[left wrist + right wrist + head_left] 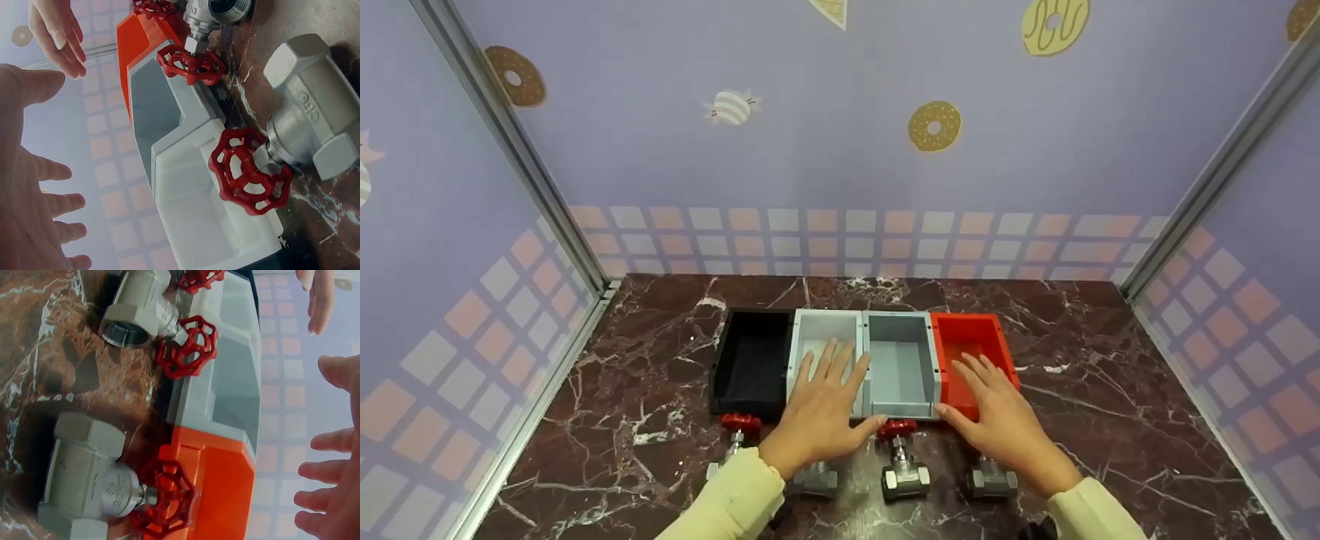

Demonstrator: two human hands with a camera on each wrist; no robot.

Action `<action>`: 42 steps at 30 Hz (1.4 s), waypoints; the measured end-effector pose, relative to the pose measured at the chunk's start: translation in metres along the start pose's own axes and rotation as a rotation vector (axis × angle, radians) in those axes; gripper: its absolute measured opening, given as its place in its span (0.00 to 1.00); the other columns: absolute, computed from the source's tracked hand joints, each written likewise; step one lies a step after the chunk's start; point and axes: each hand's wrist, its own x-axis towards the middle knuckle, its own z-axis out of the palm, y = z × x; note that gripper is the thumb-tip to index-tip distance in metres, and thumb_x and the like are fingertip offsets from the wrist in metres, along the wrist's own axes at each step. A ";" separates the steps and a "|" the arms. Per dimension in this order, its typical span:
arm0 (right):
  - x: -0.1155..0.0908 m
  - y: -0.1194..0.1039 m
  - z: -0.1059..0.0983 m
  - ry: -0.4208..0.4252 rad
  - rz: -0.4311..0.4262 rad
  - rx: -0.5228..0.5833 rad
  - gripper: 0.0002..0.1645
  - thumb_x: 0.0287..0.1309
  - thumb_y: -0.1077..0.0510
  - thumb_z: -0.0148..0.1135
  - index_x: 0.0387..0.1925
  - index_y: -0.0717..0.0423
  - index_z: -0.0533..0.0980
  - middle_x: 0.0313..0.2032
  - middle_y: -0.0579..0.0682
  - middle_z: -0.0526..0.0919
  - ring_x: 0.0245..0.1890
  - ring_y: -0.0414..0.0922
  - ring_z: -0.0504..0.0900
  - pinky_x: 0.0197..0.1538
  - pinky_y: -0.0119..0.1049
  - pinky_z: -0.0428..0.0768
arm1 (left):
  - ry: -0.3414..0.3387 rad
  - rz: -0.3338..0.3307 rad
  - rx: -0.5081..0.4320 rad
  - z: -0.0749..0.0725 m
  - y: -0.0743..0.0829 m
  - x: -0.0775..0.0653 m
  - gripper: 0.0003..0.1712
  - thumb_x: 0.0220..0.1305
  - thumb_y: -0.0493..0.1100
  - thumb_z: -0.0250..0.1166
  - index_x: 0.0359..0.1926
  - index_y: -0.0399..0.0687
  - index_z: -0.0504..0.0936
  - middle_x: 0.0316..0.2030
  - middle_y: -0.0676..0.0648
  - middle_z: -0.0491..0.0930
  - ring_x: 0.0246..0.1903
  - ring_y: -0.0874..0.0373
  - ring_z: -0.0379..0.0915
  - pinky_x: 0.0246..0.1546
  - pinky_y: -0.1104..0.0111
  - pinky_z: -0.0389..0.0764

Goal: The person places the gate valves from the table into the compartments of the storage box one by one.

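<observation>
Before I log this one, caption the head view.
Left hand over white bin, right hand over red bin, four valves in front.

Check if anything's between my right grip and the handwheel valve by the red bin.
Nothing visible: the right grip hovers empty, and the wrist view shows only open air between it and the handwheel valve.

Grey bin: smooth plastic. Right of it, red bin: smooth plastic; left, white bin: likewise. Before it, valve: satin-looking metal, handwheel glossy. Beneath it, tabletop: polished, stone-like.
</observation>
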 end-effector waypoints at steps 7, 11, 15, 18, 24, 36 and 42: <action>-0.001 0.012 0.002 0.055 0.026 0.033 0.44 0.57 0.37 0.63 0.68 0.56 0.66 0.69 0.60 0.64 0.71 0.61 0.61 0.66 0.62 0.64 | -0.001 0.010 -0.008 0.005 0.004 0.003 0.49 0.61 0.73 0.48 0.75 0.53 0.52 0.75 0.42 0.50 0.75 0.42 0.41 0.72 0.45 0.45; -0.002 0.018 0.002 0.080 0.046 0.047 0.42 0.58 0.37 0.62 0.67 0.55 0.66 0.69 0.58 0.65 0.69 0.59 0.64 0.62 0.62 0.68 | -0.009 0.014 -0.034 0.009 0.008 0.005 0.49 0.61 0.73 0.49 0.75 0.52 0.53 0.75 0.41 0.50 0.75 0.41 0.42 0.72 0.45 0.46; 0.000 0.024 0.001 0.096 0.052 0.047 0.42 0.58 0.37 0.61 0.67 0.56 0.67 0.69 0.58 0.65 0.68 0.59 0.66 0.61 0.61 0.70 | -0.013 0.016 -0.049 0.013 0.012 0.007 0.49 0.61 0.73 0.49 0.75 0.52 0.53 0.75 0.41 0.51 0.74 0.41 0.44 0.72 0.45 0.47; 0.001 0.028 0.003 0.110 0.048 0.050 0.40 0.58 0.40 0.63 0.66 0.58 0.68 0.68 0.58 0.66 0.67 0.59 0.67 0.61 0.60 0.70 | -0.011 0.016 -0.049 0.015 0.015 0.009 0.49 0.61 0.73 0.50 0.75 0.52 0.54 0.74 0.42 0.52 0.74 0.42 0.46 0.72 0.45 0.49; 0.003 0.034 0.005 0.127 0.058 0.068 0.37 0.57 0.48 0.66 0.63 0.63 0.69 0.66 0.62 0.69 0.66 0.61 0.67 0.64 0.59 0.67 | 0.002 0.035 -0.051 0.020 0.021 0.011 0.48 0.61 0.72 0.51 0.74 0.51 0.54 0.73 0.42 0.55 0.73 0.42 0.48 0.71 0.45 0.52; 0.006 0.045 0.007 0.093 0.089 0.077 0.35 0.59 0.52 0.64 0.63 0.66 0.68 0.65 0.66 0.68 0.67 0.63 0.65 0.66 0.60 0.64 | -0.013 0.061 -0.020 0.029 0.030 0.014 0.48 0.61 0.71 0.52 0.74 0.51 0.55 0.73 0.43 0.56 0.73 0.43 0.50 0.70 0.46 0.55; 0.006 0.052 0.011 0.132 0.082 0.089 0.34 0.59 0.53 0.65 0.61 0.68 0.70 0.63 0.67 0.70 0.65 0.63 0.67 0.66 0.59 0.65 | -0.046 0.043 -0.041 0.035 0.036 0.015 0.48 0.61 0.72 0.51 0.74 0.52 0.54 0.73 0.44 0.55 0.73 0.44 0.49 0.71 0.47 0.53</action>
